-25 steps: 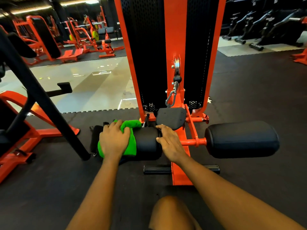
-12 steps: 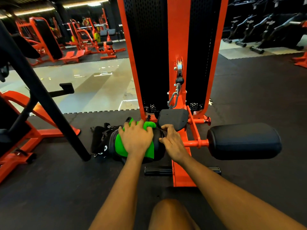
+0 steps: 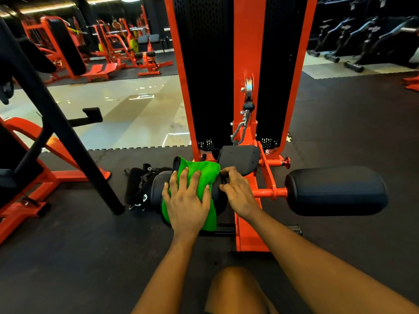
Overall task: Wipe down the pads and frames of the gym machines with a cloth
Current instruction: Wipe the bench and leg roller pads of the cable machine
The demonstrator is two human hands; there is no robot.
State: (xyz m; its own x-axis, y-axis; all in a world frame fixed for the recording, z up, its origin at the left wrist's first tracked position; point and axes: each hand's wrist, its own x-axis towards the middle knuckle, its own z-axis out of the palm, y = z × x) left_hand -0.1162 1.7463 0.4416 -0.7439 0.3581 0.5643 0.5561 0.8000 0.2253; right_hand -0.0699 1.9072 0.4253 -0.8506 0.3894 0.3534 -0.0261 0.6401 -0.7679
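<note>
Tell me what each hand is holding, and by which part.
The left hand holds nothing; it presses the green cloth flat on the black padded roller. The right hand grips that roller by its inner end, beside the orange frame.

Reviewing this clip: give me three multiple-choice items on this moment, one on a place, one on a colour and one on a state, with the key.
1. Where does the green cloth lie?
A. in a bucket
B. on the left roller pad
C. on a wall hook

2. What colour is the machine frame?
A. orange
B. blue
C. white

3. How is the left hand?
A. curled in a fist, holding nothing
B. hanging clear of the cloth
C. flat, fingers spread, pressing the cloth

Key: 1 B, the cloth drapes over that pad; 2 A, the upright column is orange; 3 C, its straight fingers lie on the cloth.
</note>
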